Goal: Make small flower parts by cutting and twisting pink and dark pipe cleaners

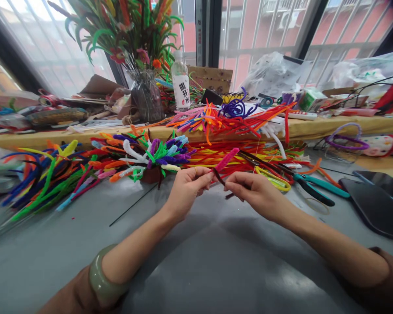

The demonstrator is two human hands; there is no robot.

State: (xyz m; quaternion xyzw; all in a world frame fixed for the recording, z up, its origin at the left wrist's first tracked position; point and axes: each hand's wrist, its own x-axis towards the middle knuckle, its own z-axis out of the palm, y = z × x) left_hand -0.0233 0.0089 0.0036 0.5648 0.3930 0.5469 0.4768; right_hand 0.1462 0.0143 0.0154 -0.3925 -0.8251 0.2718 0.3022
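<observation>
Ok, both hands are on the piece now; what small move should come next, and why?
Probably wind the dark fuzzy strip one turn around the base of the pink fuzzy stem: the left hand pinches at that base, the right hand grips the strip, and a loose end shows below the right fingertips.

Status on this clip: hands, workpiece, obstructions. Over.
Left hand pinching fuzzy hot-pink stem. Right hand pinching thin dark-brown strip, which spans both hands. Teal-and-black-handled pliers lying to the right, not blocking.
</observation>
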